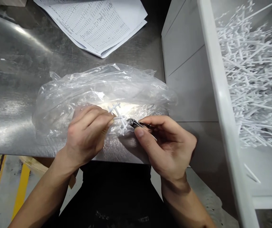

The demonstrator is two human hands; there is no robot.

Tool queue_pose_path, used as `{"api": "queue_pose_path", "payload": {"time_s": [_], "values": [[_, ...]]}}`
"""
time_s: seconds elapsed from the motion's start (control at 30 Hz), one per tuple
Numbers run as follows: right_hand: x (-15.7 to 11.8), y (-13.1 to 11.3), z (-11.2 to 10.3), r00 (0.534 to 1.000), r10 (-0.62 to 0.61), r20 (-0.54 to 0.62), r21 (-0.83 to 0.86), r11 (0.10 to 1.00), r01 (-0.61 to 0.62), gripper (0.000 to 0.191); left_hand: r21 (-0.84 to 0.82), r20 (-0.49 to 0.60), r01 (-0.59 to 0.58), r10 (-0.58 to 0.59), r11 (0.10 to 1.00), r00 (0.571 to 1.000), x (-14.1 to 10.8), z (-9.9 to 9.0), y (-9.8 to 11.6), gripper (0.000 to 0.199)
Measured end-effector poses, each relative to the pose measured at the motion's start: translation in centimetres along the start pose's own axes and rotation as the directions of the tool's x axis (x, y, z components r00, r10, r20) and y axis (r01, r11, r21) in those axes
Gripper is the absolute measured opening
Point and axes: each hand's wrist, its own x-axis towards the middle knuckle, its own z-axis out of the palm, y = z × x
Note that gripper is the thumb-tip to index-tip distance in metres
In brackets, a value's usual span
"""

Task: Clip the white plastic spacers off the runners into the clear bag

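- White plastic piece [123, 122], thin and branched with short cross-bars, sits between the two hands, off the table, near its front edge.
- Left hand [87, 129]: pinching one stem of it, thumb against fingers; other fingers curled in.
- Right hand [168, 142]: closed around small metal nippers [133, 123], nose pointed left at the piece. Tip is right at the branches; can't tell if it's touching or how far the jaws are apart.
- Step in hand, my read: nipping or trimming at a branch joint. No cut visible.
- Next move, my read: calls for a steady left pinch, nose square on the joint, then a short squeeze, keeping left fingertips out of the bite. Thin stems could twist or snap.
- Clear plastic bag [117, 79]: crumpled, on the table just behind the hands; contents can't be made out.
- Metal table [14, 91]: scratched, glare at left.
- Printed sheets [98, 27]: far side of table, beyond the bag; text too small to read.
- Right: pale panel [188, 72] beside the table, then white bin [221, 98] holding a tangled heap of white sticks [257, 82]. One loose stick [252, 173] lies apart, nearer the wearer.
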Motion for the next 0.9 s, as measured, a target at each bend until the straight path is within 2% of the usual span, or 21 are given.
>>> {"api": "queue_pose_path", "payload": {"time_s": [0.43, 0.77, 0.9], "values": [[-0.12, 0.49, 0.04, 0.999, -0.038, 0.027, 0.007, 0.999, 0.038, 0.012, -0.006, -0.022, 0.01, -0.01, 1.0, 1.0, -0.1, 0.0, -0.13, 0.014], [-0.36, 0.78, -0.17, 0.996, -0.075, 0.052, -0.01, 0.997, 0.076, 0.012, -0.035, 0.001, -0.001, 0.001, 0.999, 1.0, -0.08, -0.46, -0.16, 0.015], [-0.21, 0.97, -0.25, 0.994, -0.089, 0.06, -0.046, 0.995, 0.092, 0.007, 0.003, 0.046, 0.052, -0.052, 0.999, 0.998, -0.08, -0.34, 0.08, 0.015]]}}
